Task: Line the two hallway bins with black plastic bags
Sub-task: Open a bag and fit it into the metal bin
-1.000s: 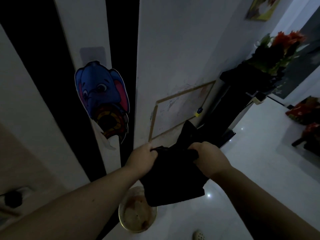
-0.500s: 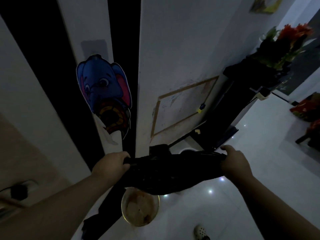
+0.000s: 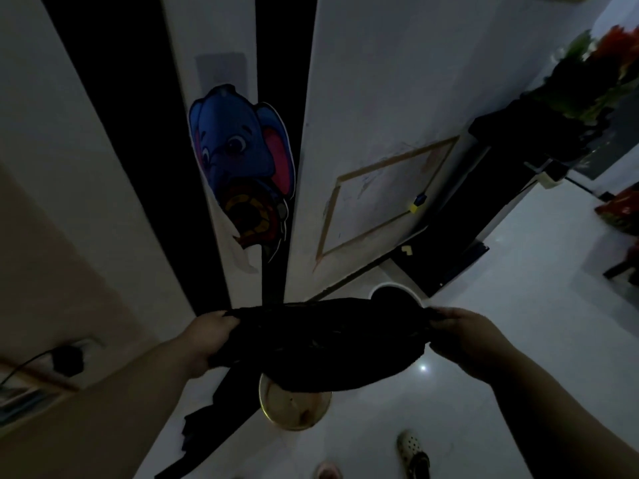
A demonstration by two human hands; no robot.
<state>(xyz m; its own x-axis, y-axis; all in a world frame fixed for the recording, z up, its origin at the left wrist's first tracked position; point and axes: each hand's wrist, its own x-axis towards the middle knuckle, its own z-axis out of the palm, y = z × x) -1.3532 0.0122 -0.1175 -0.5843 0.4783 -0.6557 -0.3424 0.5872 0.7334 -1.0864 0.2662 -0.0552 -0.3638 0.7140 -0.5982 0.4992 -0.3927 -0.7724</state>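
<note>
Black plastic, a single black bag [image 3: 321,344], is held stretched wide above the nearer bin [image 3: 294,407], which stands on the white floor [image 3: 501,305]. The left hand [image 3: 207,335] is clenched on the bag's left end and the right hand [image 3: 463,335] on its right end. A second earlier the two hands were close together with the bag hanging bunched between them; since then they have been drawn well apart and the bag has been pulled out into a broad band. This is judged to mean that the mouth is being opened for fitting, though an open mouth cannot be confirmed in the dim light. The nearer bin is seen unlined, its stained inside exposed directly below the bag. A second bin [image 3: 396,293], white-rimmed, is partly hidden just beyond the bag, farther from the nearer bin toward the wall; whether it is lined cannot be told. Neither bin is recorded as lined. An elephant sticker [image 3: 242,160] is noted on the wall well above the nearer bin.
</note>
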